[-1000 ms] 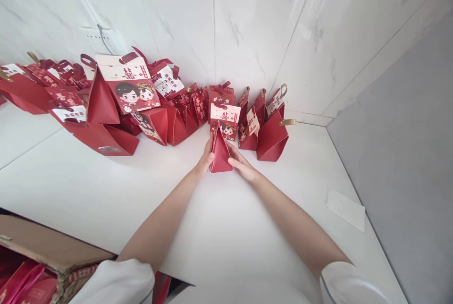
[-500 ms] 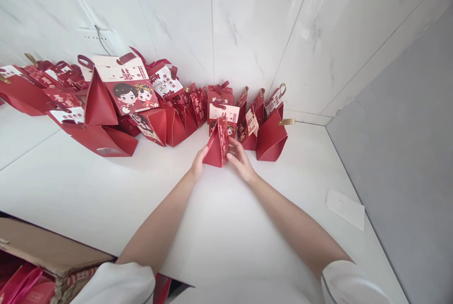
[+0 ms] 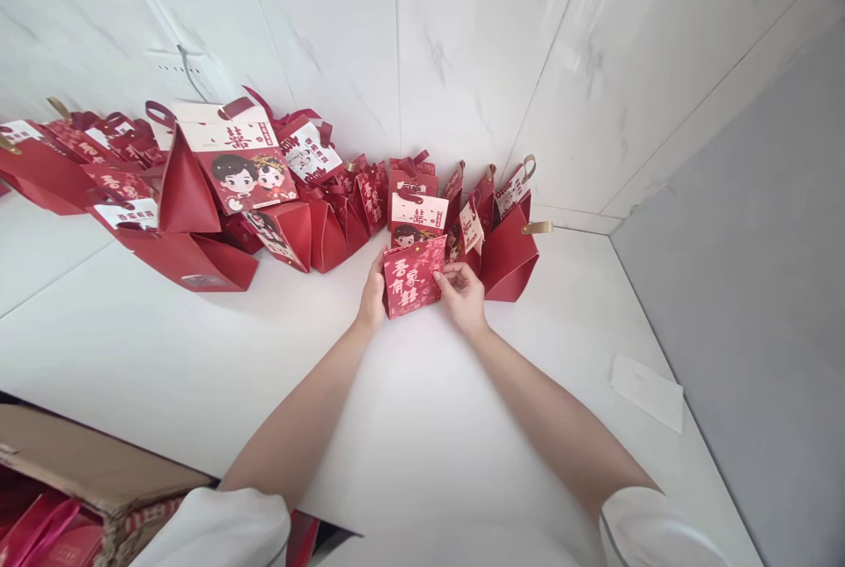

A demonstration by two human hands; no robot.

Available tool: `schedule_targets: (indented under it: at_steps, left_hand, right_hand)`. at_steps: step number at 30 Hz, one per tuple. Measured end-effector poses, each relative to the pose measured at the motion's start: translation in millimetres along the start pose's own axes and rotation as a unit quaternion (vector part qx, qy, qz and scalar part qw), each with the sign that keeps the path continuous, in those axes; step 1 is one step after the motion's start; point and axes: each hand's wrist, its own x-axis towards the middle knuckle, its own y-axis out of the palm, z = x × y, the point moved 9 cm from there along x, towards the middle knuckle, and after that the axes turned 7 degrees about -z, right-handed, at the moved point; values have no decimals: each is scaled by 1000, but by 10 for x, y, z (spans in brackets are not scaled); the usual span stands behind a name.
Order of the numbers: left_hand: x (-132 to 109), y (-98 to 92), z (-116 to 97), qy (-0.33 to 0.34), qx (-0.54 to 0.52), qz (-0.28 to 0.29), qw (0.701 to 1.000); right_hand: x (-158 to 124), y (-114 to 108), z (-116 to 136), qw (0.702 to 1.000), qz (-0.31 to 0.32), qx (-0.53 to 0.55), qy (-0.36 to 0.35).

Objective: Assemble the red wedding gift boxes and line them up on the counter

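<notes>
A small red gift bag [image 3: 413,277] with pale printed characters stands on the white surface [image 3: 409,426], its printed face turned toward me. My left hand [image 3: 372,297] grips its left edge and my right hand [image 3: 464,294] pinches its right edge. Directly behind it stands a similar bag [image 3: 418,213] with a cartoon couple and a white top panel. More red bags [image 3: 505,248] line up to the right against the wall.
A heap of larger red gift bags [image 3: 198,197] fills the back left along the marble wall [image 3: 462,47]. An open cardboard box [image 3: 85,470] with red items sits at the lower left. A white paper slip [image 3: 647,391] lies right, beside the grey floor [image 3: 759,303].
The bag in my hands has been turned from its narrow side edge to its printed face and moved slightly back toward the row. My right hand shifted to its right edge.
</notes>
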Motion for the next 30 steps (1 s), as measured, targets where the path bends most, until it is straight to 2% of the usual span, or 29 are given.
schedule_targets:
  at_steps: [3,6,11,13,21,25,28,30]
  left_hand:
    - [18,-10,-16,11,14,-7,1000]
    - [59,-64,38,-29,43,-36,998]
    - [54,-23,29,-93,-3,-36,995]
    - [34,-5,23,-112,-15,-37,993]
    - [63,-41,102,-130,-43,-34,990]
    - [32,-17,212,-231,-83,9,969]
    - [-111,93,290,-346,-114,57,930]
    - [-168,135,303,-376,-131,63,915]
  right_hand:
    - [-6,-22,17,1000,-12,-4,-1]
    - [-14,-12,53,1000,-8,-5,-6]
    - [-54,197,-23,992,114,14,53]
    - [-66,218,-37,989,133,0,64]
    - [-63,178,-54,990,121,-18,74]
    - [-46,159,-137,988,117,7,96]
    - [-22,156,-176,986,111,49,114]
    - [-2,150,-188,984,101,75,127]
